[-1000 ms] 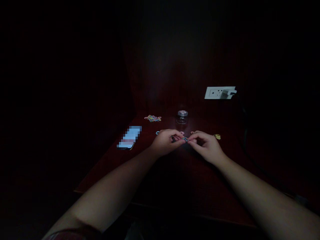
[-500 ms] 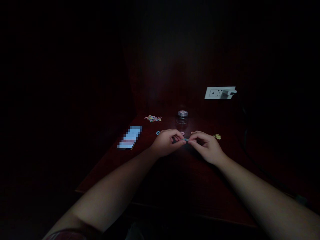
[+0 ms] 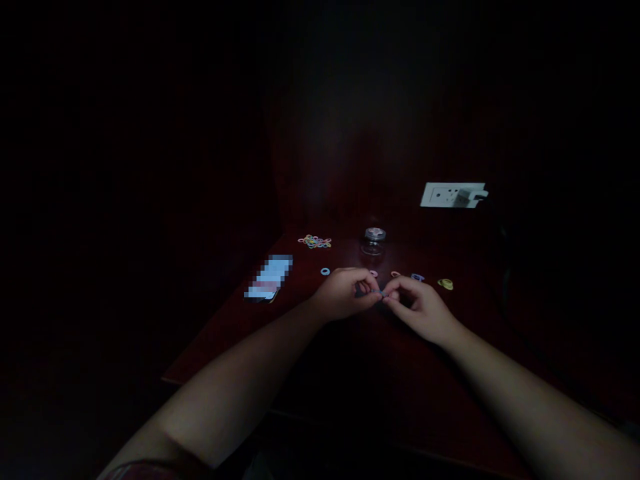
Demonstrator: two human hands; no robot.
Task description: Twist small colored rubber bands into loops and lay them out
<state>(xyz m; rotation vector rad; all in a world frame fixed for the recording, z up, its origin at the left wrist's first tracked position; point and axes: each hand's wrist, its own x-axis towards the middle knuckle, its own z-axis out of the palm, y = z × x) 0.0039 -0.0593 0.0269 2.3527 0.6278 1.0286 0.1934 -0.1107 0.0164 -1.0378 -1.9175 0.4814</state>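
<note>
My left hand (image 3: pixel 345 295) and my right hand (image 3: pixel 424 309) meet low over the table, fingertips nearly touching. Between their pinched fingers is a small bluish hair tie (image 3: pixel 381 294), mostly covered by the fingertips; whether there is more than one cannot be made out. Just beyond the hands lie a blue hair tie (image 3: pixel 325 271), a pink one (image 3: pixel 374 273), a peach one (image 3: pixel 395 274) and purple ones (image 3: pixel 418 277), partly behind my fingers. Yellow hair ties (image 3: pixel 445 284) lie to the right of my right hand.
A clear jar (image 3: pixel 373 245) with a lid stands behind the hands. Mixed-colour hair ties (image 3: pixel 316 242) form a pile at the back left. A phone (image 3: pixel 270 279) with a lit, blurred screen lies left on the dark red table (image 3: pixel 225 347). A wall socket (image 3: pixel 453 195) holds a plug.
The whole view has shifted, so everything appears slightly further right and lower. My fingertips have drawn closer together, and less of the held hair tie shows.
</note>
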